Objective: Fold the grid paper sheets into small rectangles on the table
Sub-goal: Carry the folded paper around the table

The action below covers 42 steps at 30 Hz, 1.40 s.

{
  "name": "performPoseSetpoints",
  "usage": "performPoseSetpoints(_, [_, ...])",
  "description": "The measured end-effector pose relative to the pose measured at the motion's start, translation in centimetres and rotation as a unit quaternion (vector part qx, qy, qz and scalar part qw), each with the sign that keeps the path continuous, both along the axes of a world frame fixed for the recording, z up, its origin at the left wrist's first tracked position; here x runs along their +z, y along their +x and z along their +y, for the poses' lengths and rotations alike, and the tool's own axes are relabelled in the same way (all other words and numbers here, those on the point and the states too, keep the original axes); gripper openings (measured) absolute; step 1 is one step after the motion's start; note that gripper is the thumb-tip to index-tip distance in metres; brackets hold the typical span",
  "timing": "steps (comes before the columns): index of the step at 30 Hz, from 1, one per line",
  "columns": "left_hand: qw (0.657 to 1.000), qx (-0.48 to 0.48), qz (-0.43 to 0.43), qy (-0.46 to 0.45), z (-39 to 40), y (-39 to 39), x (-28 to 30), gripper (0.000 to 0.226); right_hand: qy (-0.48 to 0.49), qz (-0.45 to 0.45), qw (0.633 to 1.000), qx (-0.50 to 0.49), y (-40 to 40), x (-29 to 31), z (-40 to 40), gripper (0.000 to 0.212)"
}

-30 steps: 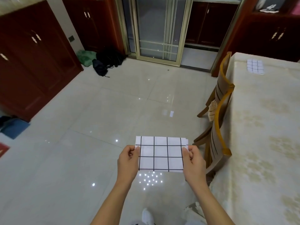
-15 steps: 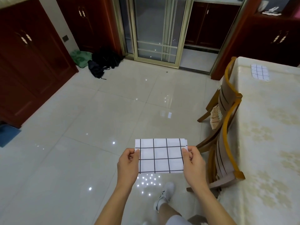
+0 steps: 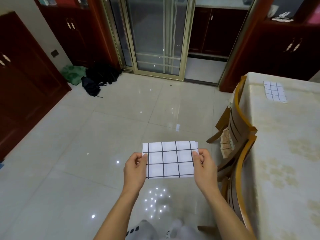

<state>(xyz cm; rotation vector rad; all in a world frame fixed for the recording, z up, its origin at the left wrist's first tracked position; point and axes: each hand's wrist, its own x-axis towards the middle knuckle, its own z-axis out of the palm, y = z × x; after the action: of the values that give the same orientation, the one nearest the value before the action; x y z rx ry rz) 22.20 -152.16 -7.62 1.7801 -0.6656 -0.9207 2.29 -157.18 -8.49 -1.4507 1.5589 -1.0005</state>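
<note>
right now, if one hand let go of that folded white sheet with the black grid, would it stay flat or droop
The folded white sheet with the black grid would probably sag a little: it is thin, pinched by the left hand and right hand. Its stacked layers at the right edge likely stiffen it. It looks light, so one hand should manage.

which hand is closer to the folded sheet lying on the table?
Right. The right hand is nearer the folded sheet on the table; the left hand is farther left.

Glossy polished floor tiles (image 3: 107, 135), matt white grid paper (image 3: 170, 161), varnished wood chairs (image 3: 237, 129), patterned cloth-look table cover (image 3: 285, 135), dark glossy wood cabinets (image 3: 26, 80), metal-framed glass door (image 3: 155, 37).
</note>
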Motion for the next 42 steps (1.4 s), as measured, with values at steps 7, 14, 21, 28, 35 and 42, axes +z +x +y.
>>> performPoseSetpoints(7, [1.000, -0.018, 0.001, 0.010, -6.5, 1.4, -1.0, 0.021, 0.028, -0.002, 0.999, -0.016, 1.0, -1.2, -5.5, 0.017])
performPoseSetpoints(14, [0.999, -0.044, 0.017, 0.014, -15.8, 4.6, -2.4, 0.021, 0.051, 0.010, 0.998, -0.038, 4.1, -1.7, -13.5, 0.017])
performPoseSetpoints(21, [0.996, -0.085, 0.018, 0.013, -27.7, 9.5, -1.8, 0.018, 0.037, 0.013, 0.996, -0.082, 8.6, -0.4, -23.5, 0.015])
performPoseSetpoints(28, [0.992, -0.121, 0.026, 0.017, -36.0, 11.3, -1.2, 0.018, 0.040, 0.007, 0.991, -0.128, 10.8, 0.1, -29.8, 0.015])
performPoseSetpoints(35, [0.987, -0.155, 0.013, 0.030, -42.9, 10.2, -1.4, 0.019, 0.035, 0.005, 0.987, -0.159, 9.8, -0.4, -35.6, 0.015])
performPoseSetpoints(42, [0.983, -0.178, -0.016, 0.035, -52.1, 7.3, -1.4, 0.018, 0.017, -0.009, 0.986, -0.168, 6.9, -1.4, -44.3, 0.011])
